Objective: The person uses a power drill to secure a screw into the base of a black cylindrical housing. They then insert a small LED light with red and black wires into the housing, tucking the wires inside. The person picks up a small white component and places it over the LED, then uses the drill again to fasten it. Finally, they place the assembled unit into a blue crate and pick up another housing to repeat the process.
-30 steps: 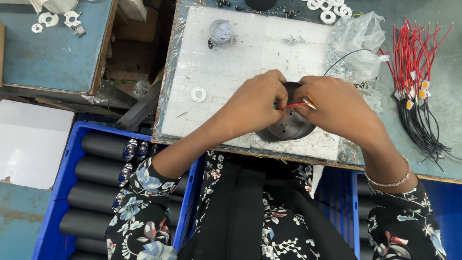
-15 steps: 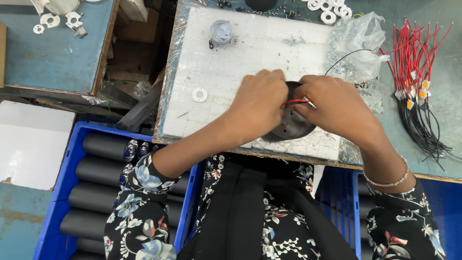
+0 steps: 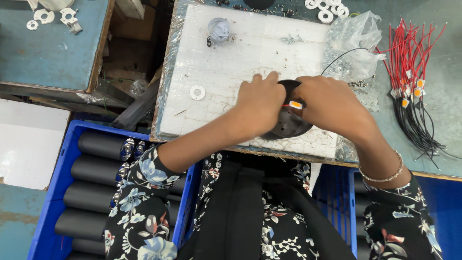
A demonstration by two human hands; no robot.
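A round black disc-shaped part (image 3: pixel 288 126) lies on the white foam pad (image 3: pixel 231 62) near its front edge. My left hand (image 3: pixel 260 107) rests over the disc's left side, fingers curled on it. My right hand (image 3: pixel 332 107) covers its right side. Between the two hands a small orange-and-white connector (image 3: pixel 295 104) on a red wire shows above the disc; which fingers pinch it is hidden. A thin black wire (image 3: pixel 342 55) runs from the disc toward the clear plastic bag (image 3: pixel 353 36).
A white washer (image 3: pixel 197 92) lies on the pad to the left, a small clear cup (image 3: pixel 219 30) at its far edge. A bundle of red and black wires (image 3: pixel 414 82) lies at right. A blue crate (image 3: pixel 72 192) of black cylinders (image 3: pixel 96 144) sits below left.
Both hands stay on the disc. The left hand's fingers have shifted slightly up, and the orange connector now shows more clearly between the hands.
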